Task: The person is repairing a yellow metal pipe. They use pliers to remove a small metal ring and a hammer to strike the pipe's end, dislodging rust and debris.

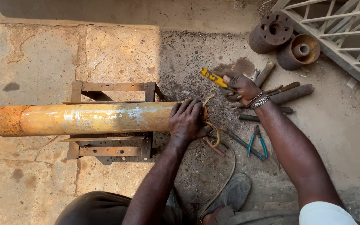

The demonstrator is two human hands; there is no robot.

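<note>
1. A long, rusty orange-yellow steel cylinder [88, 118] lies on its side across a low rusted angle-iron frame [113, 87] on the concrete floor [34, 54].
2. The left hand [187, 121] presses flat on the cylinder's near end, fingers spread and curled over it.
3. The right hand [240, 87], well apart from the cylinder, is clenched around a yellow-handled tool [213, 77].
4. Blue-handled pliers [257, 143] lie on the ground between the arms.
5. Two rusty round metal drums [286, 39] rest beside a white metal grille [342, 29].
</note>
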